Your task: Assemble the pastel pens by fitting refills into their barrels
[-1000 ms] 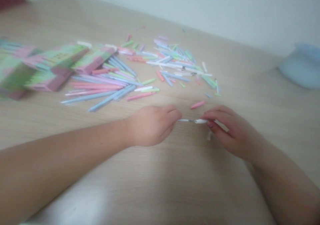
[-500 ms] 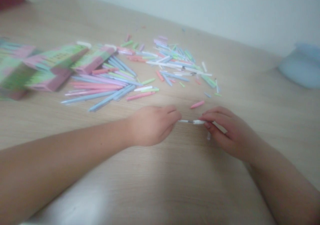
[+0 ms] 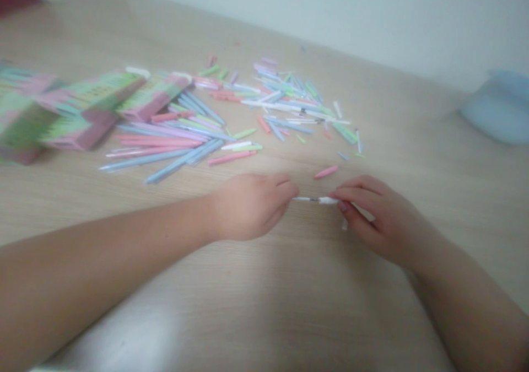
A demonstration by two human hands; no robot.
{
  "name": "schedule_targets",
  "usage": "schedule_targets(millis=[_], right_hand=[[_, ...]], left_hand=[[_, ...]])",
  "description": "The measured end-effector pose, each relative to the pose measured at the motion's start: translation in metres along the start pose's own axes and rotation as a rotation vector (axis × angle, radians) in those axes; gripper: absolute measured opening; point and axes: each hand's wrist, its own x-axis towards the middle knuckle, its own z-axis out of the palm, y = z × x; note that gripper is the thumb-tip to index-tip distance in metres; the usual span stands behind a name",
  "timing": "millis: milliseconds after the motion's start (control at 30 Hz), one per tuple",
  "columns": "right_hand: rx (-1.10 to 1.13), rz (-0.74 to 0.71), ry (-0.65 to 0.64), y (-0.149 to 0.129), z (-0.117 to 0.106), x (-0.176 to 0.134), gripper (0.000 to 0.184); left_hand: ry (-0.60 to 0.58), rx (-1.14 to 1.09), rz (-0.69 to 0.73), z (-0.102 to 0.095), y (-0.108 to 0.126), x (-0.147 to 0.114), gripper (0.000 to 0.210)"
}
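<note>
Head view looks down on a pale wooden table [image 3: 256, 306], and everything here is placed against the thin white pen part [image 3: 316, 200] that lies level just above the tabletop, between the two hands. The left hand [image 3: 252, 206] closes loosely at the pen part's left end, its fingers curled in and thumb and forefinger pinching the thin end of it. The right hand [image 3: 372, 217] meets the pen part's right end — the fingers [image 3: 351, 193] are pressed together over the thicker white tip, pinching it from above, with the thumb tucked below. Both forearms rest on the table, reaching in from the near edge toward the pen part. Just beyond the pen part, a little to the right, lies a single short pink cap [image 3: 325, 172], apart from both hands. Just below the right fingertips a small white piece [image 3: 344, 225] lies on the wood; the blur hides what it is. Farther beyond the pen part spreads a scatter of pastel pen pieces [image 3: 289, 107] — blue, green, pink and white. Beyond and to the left of the pen part sits a sheaf of longer pastel barrels [image 3: 173, 146], and left of those a few green-and-pink boxes [image 3: 82, 113]. Far to the right of the pen part a blurred light-blue object [image 3: 500, 110] sits by the wall.
</note>
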Motion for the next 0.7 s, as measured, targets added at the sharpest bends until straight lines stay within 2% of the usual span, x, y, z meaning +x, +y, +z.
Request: schedule_targets(millis=[700], right_hand=[[0.030,0.018,0.006,-0.0008,-0.0036,-0.0005,0.029]], left_hand=[[0.017,-0.012,0.000,0.0002,-0.0003,-0.0006,0.022]])
